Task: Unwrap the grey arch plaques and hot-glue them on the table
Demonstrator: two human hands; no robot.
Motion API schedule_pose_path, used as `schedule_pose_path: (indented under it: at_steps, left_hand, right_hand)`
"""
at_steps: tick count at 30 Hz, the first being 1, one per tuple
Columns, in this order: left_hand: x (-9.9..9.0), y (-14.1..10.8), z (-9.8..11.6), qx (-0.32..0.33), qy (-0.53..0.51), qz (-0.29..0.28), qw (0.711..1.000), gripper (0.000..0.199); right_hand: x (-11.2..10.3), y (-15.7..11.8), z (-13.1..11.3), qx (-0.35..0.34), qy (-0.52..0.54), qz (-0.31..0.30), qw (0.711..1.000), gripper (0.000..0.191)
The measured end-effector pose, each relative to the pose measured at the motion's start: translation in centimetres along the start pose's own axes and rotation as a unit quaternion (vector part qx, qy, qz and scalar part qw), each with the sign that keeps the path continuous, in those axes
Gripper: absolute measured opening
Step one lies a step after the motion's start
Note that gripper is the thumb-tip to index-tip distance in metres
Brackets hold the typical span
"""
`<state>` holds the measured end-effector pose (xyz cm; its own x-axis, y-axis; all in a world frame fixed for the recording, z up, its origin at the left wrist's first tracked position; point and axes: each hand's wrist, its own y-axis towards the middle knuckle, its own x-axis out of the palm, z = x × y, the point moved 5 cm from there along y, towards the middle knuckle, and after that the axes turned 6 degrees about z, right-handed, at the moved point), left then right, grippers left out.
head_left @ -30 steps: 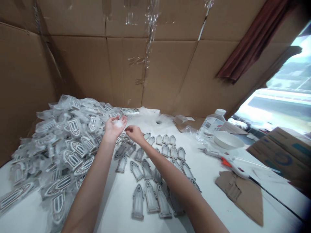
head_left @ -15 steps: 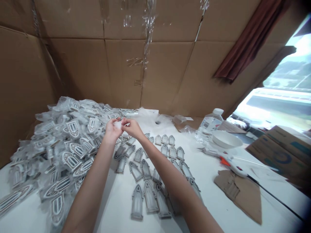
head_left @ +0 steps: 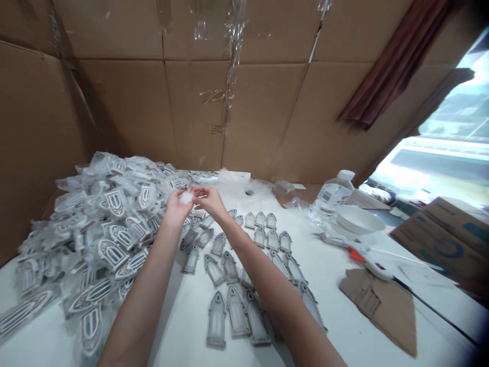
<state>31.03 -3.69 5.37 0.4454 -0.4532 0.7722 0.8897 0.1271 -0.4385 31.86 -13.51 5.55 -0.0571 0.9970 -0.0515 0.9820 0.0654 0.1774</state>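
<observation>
Near the far end of the table, my left hand (head_left: 176,206) is palm up, its fingers curled around a small white translucent piece (head_left: 186,197). My right hand (head_left: 209,200) is close beside it on the right, thumb and fingers apart. Its fingertips reach the edge of that piece; whether they touch it I cannot tell. Below my hands, grey arched window-shaped frames (head_left: 216,320) with translucent panes lie in loose rows, some hidden under my right forearm. To the left rises a big heap of plastic-wrapped arched pieces (head_left: 114,203), white and brown.
Toward the right are a clear plastic bottle (head_left: 331,196), a white bowl (head_left: 359,220), a glue gun (head_left: 376,266) with a black cord, pliers (head_left: 332,239) and a torn cardboard piece (head_left: 378,308). White translucent sheets (head_left: 239,189) lie behind my hands, before a cardboard wall (head_left: 260,112).
The fingers of my right hand have spread from a pinch at the white piece, and more of it shows in my left palm. The view has shifted slightly.
</observation>
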Motion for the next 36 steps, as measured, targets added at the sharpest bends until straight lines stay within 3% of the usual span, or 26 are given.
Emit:
schedule_pose_path:
  at_steps: [5,9,18,23,31,36]
  left_hand:
    - [-0.4,0.2,0.7,0.012,-0.024,0.024,0.999,0.020]
    - [-0.6,0.1,1.3,0.021,-0.038,0.023,0.999,0.020]
    - [-0.3,0.0,1.2,0.015,-0.047,0.011,0.999,0.019]
    - [-0.3,0.0,1.2,0.013,-0.049,0.014,0.999,0.020]
    - [-0.2,-0.1,1.1,0.009,-0.047,0.015,0.999,0.020]
    - [-0.1,-0.2,1.1,0.006,-0.044,0.016,0.999,0.020]
  right_hand:
    - [-0.7,0.2,-0.3,0.016,0.023,0.025,0.999,0.033]
    - [-1.2,0.6,1.2,0.055,0.001,0.044,0.997,0.041]
    - [-0.4,0.8,6.4,0.202,-0.130,-0.042,0.970,0.028]
    - [-0.9,1.7,6.9,0.188,-0.181,-0.020,0.965,0.043]
    - [-1.7,2.4,7.0,0.151,-0.272,0.005,0.950,0.052]
    - [-1.1,2.9,7.1,0.160,-0.315,-0.064,0.933,0.026]
